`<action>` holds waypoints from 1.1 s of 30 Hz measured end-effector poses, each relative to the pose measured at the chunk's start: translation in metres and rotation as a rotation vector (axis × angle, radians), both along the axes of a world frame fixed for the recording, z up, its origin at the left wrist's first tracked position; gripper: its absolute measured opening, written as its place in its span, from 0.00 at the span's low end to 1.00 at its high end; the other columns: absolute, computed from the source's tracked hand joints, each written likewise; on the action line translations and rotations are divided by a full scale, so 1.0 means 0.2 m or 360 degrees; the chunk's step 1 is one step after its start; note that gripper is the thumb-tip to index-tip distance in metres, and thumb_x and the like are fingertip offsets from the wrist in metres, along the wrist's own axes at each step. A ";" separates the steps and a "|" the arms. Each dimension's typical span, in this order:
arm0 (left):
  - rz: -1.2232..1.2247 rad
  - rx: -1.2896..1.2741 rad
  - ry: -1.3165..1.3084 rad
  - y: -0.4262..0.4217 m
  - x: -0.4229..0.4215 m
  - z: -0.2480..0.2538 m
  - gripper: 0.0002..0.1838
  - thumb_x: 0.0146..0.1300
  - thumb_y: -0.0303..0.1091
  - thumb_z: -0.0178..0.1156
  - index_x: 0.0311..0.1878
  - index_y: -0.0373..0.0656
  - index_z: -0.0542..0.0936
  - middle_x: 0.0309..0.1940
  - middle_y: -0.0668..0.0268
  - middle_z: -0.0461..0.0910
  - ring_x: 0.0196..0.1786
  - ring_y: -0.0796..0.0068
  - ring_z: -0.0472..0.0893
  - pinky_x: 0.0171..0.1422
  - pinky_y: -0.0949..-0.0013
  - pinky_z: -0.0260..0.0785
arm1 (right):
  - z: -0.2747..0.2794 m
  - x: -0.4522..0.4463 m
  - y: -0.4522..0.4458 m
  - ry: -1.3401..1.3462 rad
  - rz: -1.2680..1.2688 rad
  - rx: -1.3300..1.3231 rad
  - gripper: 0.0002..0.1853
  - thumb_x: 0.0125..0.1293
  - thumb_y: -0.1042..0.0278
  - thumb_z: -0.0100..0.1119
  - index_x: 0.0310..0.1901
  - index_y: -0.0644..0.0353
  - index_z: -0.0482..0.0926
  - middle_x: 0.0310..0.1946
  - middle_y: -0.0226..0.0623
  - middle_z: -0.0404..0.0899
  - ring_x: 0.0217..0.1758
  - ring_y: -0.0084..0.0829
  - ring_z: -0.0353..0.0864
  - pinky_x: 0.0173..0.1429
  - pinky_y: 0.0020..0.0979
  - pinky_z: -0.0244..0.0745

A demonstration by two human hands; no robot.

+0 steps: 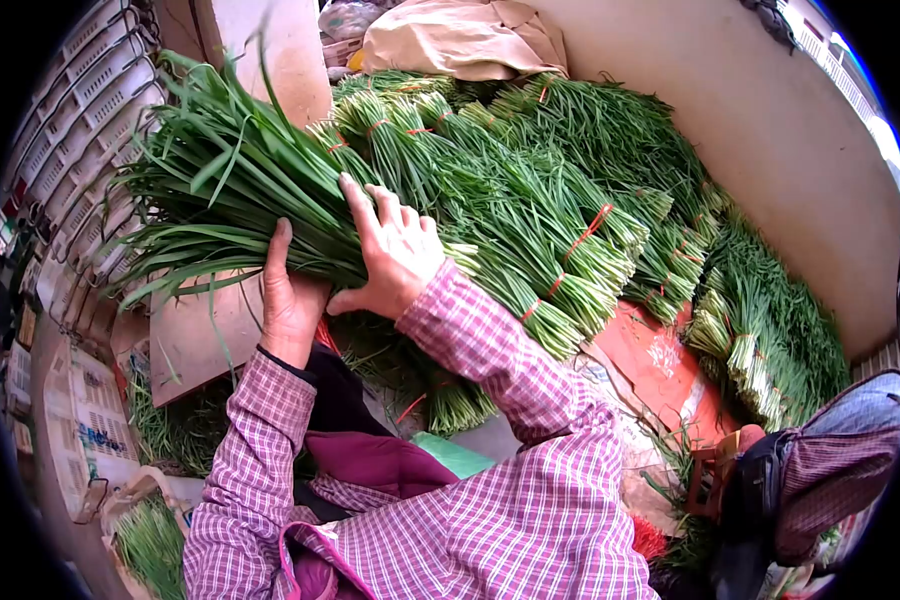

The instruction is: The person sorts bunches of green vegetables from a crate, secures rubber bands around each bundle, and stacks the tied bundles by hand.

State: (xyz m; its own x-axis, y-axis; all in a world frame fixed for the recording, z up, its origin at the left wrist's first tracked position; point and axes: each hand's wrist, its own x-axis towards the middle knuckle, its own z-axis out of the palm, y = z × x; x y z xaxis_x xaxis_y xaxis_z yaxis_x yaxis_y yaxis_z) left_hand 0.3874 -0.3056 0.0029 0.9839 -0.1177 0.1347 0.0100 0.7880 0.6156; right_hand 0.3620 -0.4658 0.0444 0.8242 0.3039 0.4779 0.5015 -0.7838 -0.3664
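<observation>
A thick bunch of garlic chives (270,190) is held up in front of me, leaf tips fanning out to the upper left. Its pale stalk ends (460,256) show just past my right wrist. My left hand (292,305) supports the bunch from below, thumb up along its near side; its other fingers are hidden. Over the stalk part lies my right hand (395,250), its fingers reaching across the top and its thumb below, gripping the bunch. Behind it, tied bundles of garlic chives (530,200) with red bands lie piled.
White plastic crates (85,130) are stacked along the left. A crate with chives (150,545) stands at lower left. A curved wall (760,130) borders the pile, with a tan cloth (460,35) behind. Another person's sleeve (840,470) shows at right, near an orange-red sheet (660,355).
</observation>
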 end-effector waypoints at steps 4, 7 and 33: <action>-0.0212 -0.0262 0.0158 -0.24 0.09 -0.02 0.33 0.59 0.43 0.66 0.64 0.43 0.66 0.59 0.63 0.72 0.62 0.63 0.69 0.71 0.54 0.59 | -0.13 0.03 -0.13 -0.0293 -0.0434 -0.0123 0.66 0.27 0.57 0.81 0.72 0.38 0.51 0.65 0.48 0.57 0.63 0.51 0.64 0.61 0.53 0.62; -0.0371 -0.0243 0.0099 -0.45 0.18 0.03 0.34 0.58 0.45 0.68 0.64 0.44 0.66 0.60 0.62 0.72 0.62 0.64 0.70 0.70 0.54 0.61 | -0.07 0.13 -0.40 -0.0343 -0.0359 -0.0049 0.60 0.29 0.61 0.79 0.71 0.40 0.56 0.59 0.46 0.64 0.57 0.50 0.70 0.58 0.48 0.68; 0.0342 0.0641 0.0952 1.27 -0.10 -0.52 0.23 0.66 0.47 0.58 0.57 0.42 0.72 0.47 0.62 0.79 0.49 0.62 0.80 0.52 0.61 0.75 | -0.86 0.83 -1.94 0.0876 -0.1630 -0.0604 0.59 0.41 0.50 0.78 0.72 0.28 0.47 0.64 0.39 0.64 0.65 0.45 0.65 0.67 0.48 0.58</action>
